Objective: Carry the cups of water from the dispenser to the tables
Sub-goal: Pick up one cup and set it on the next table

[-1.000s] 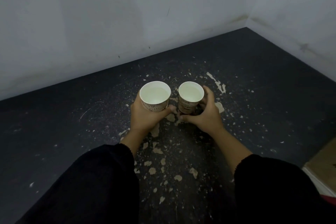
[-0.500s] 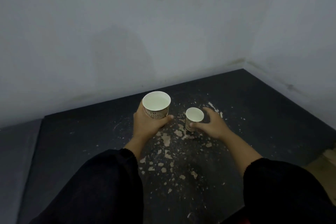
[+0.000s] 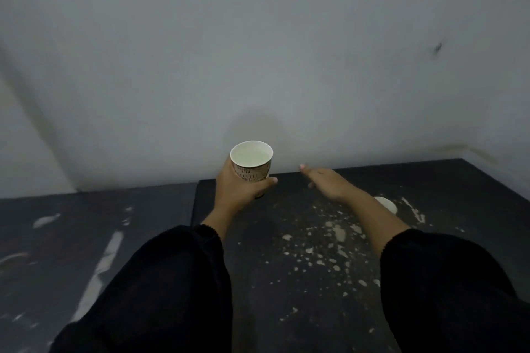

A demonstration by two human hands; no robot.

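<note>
Left hand [image 3: 238, 185] gripping paper cup of water [image 3: 251, 160], right hand [image 3: 327, 180] open and empty, second cup [image 3: 387, 204] on dark table [image 3: 286, 281]

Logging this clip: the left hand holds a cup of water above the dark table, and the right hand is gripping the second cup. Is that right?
Not quite. In the head view the right hand is open and empty; the second cup stands on the dark table, partly hidden behind that forearm. The left hand does hold a cup of water.
</note>
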